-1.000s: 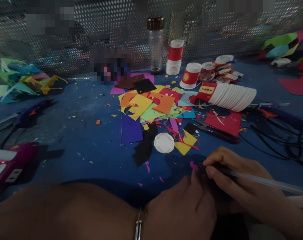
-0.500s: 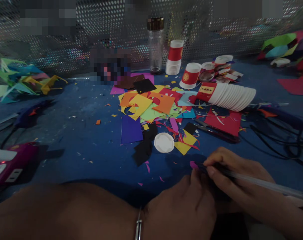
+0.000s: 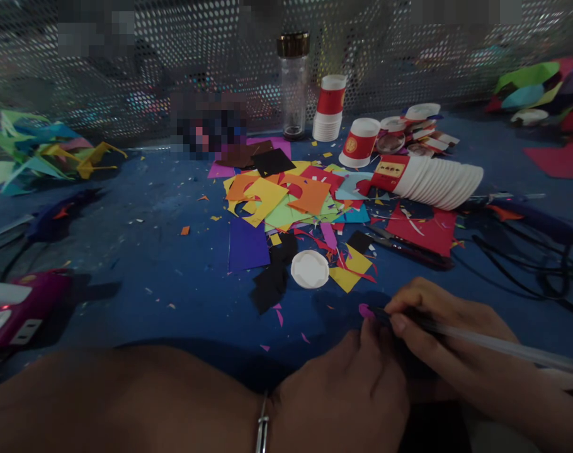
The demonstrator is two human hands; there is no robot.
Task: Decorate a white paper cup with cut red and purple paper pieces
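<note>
My left hand [image 3: 350,387] is closed, pinching a small purple paper piece [image 3: 364,311] at its fingertips. My right hand [image 3: 451,343] grips a pen [image 3: 485,341] with a clear barrel, its tip against or very near the purple paper. Both hands are low on the right side, close together. Just beyond them lie a white round lid-like disc [image 3: 310,270], a yellow paper piece [image 3: 349,270] and black paper [image 3: 270,288]. Small purple scraps [image 3: 279,316] are scattered to the left of my left hand. My left fingertips are partly hidden.
Coloured paper [image 3: 286,195] is piled mid-table. Behind are a glass bottle [image 3: 294,88] and paper cups [image 3: 362,143], with a cup stack [image 3: 431,181] on its side. Scissors [image 3: 412,248] rest on the right. Glue guns [image 3: 62,214] with cords lie at both sides; a magenta power strip [image 3: 29,308] is left.
The pen has tilted slightly and its tip has shifted a little on the purple paper. Otherwise the hands and the things on the table stay put.
</note>
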